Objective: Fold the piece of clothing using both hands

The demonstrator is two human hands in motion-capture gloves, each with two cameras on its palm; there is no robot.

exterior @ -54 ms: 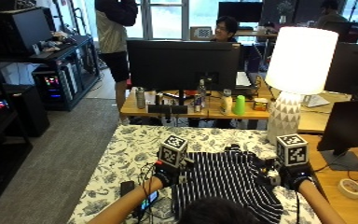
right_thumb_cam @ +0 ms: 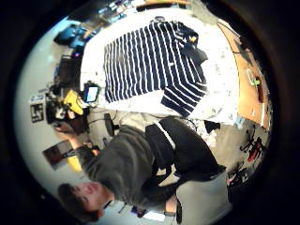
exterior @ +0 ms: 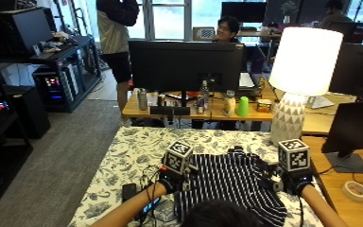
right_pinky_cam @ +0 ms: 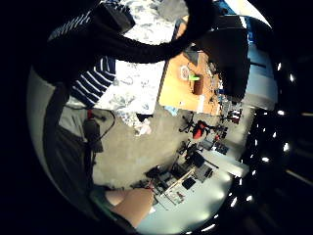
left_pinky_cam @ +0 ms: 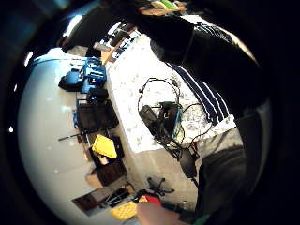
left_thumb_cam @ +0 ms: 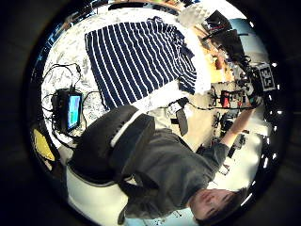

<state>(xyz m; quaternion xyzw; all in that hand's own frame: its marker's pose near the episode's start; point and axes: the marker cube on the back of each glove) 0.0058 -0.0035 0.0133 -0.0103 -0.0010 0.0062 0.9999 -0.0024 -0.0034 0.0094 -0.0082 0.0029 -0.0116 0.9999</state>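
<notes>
Both hands raised, striped shirt flat

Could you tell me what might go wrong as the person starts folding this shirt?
The striped shirt lies with one sleeve bent across its lower corner, so a fold now may trap a crease. Loose cables and a small device lie on the tablecloth beside the shirt's edge; the left hand, raised above that side, could snag them.

White lamp, black monitor
</notes>
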